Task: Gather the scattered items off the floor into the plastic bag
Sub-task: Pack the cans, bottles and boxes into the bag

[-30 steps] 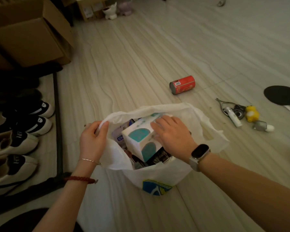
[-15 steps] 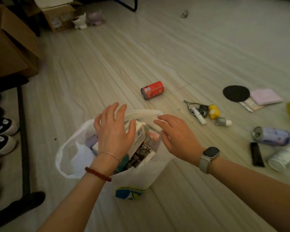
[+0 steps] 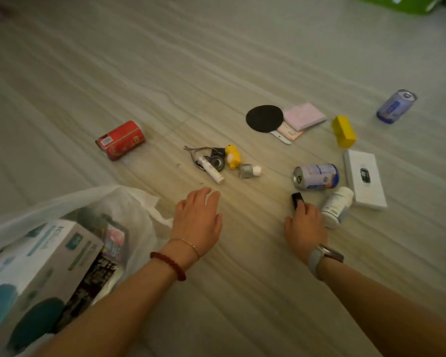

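While the thin, crinkled white plastic bag (image 3: 129, 212) slumps open at the lower left of the pale, wavy-grained floor (image 3: 165, 73), a glossy cardboard box (image 3: 36, 266) with teal ovals fills its mouth. Beside the bag, the left hand (image 3: 197, 222) hovers palm down, its fingers loosely extended forward and grasping nothing. Farther right, the right hand (image 3: 305, 224) reaches down to a small black rectangular bar (image 3: 297, 199); its fingers cover the bar's near end, and whether they grip it or only touch it cannot be told. What shows of the bar points away from the person.

Just right of that hand, a white pill bottle (image 3: 338, 205) lies tilted on its side, and behind it a pale blue-and-white can (image 3: 316, 176) lies with its metal top facing left. A flat white box (image 3: 364, 182) sits to the right, its long axis running away from the person. A red can (image 3: 120, 139) rests on its side well to the left, long axis left to right. Between them is a cluster holding a yellow figurine (image 3: 232, 155) and a white tube (image 3: 211, 170). Farther back lie a black disc (image 3: 264, 118), a pink pad (image 3: 304, 116), a yellow block (image 3: 343, 131) and a blue can (image 3: 396, 106).
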`<state>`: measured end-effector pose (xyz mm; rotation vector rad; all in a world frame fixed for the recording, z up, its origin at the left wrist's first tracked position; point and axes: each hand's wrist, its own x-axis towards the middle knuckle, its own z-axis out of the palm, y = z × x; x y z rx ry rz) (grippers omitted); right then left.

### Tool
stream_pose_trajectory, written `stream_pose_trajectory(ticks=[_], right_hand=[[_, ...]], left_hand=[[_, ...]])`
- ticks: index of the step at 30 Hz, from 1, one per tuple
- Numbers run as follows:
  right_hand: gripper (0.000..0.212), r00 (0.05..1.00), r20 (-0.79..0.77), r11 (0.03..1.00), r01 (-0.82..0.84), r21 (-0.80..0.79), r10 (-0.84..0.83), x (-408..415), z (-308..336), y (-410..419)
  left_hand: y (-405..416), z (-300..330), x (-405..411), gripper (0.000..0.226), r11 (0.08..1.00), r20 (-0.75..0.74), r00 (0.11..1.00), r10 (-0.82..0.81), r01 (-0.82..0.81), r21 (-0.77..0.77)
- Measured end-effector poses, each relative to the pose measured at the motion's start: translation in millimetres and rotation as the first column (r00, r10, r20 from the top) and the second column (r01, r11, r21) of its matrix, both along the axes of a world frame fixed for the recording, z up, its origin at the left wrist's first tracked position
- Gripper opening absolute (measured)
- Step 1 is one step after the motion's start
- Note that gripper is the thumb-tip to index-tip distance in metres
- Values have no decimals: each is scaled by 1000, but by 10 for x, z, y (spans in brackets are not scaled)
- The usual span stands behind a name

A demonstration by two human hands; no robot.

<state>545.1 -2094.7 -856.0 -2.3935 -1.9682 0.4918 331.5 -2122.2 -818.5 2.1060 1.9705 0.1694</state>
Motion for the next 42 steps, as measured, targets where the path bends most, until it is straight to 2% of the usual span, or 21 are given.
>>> stream_pose_trajectory(ticks=[3,6,8,10,11,12,15,18,21,25,29,32,35,39,42], right_hand=[[52,998,19,998,65,-10,-65,0,-197,118],[46,998,-31,997,55,56,-54,-41,-349,169],[45,994,-99,995,53,81,-45,-57,-425,168],[44,987,-154,994,55,98,-40,-55,-468,161],[44,984,-173,993,57,107,-38,-48,-477,159],[43,982,-188,992,58,115,-36,-39,-480,155],[43,974,-224,993,44,109,-18,5,-475,173],[43,970,-245,995,31,98,-6,32,-464,187],[46,954,-298,993,60,101,-27,48,-425,204],[42,937,-348,997,54,61,-29,16,-357,217],[36,818,-575,993,50,104,19,-383,-136,68],[37,715,-684,984,-33,176,146,-770,129,-110],[36,627,-738,964,-89,251,250,-1123,411,-258],[33,503,-799,944,-150,294,329,-1594,747,-460],[31,473,-791,919,-253,301,389,-1874,882,-628]], left_hand=[[239,-169,79,56,996,3,1000,-4,4,-84],[579,-331,143,58,973,198,965,171,-134,-188],[869,-409,190,56,900,319,854,411,-325,-289],[1134,-499,211,55,775,379,680,628,-503,-382],[1230,-558,208,55,730,377,625,683,-561,-391],[1294,-616,201,55,709,359,612,705,-600,-369],[1347,-772,210,58,716,331,635,698,-637,-287],[1361,-766,250,45,757,307,692,653,-608,-239],[1237,-616,230,32,821,265,778,570,-529,-213],[817,-219,159,24,922,280,879,387,-377,-89],[426,359,-99,21,956,336,910,242,-282,76],[172,731,-532,20,930,339,905,258,-328,165],[-154,867,-1004,20,911,268,902,338,-386,148],[-729,798,-1431,19,921,143,918,370,-383,75],[-1081,641,-1559,20,937,13,938,345,-345,59]])
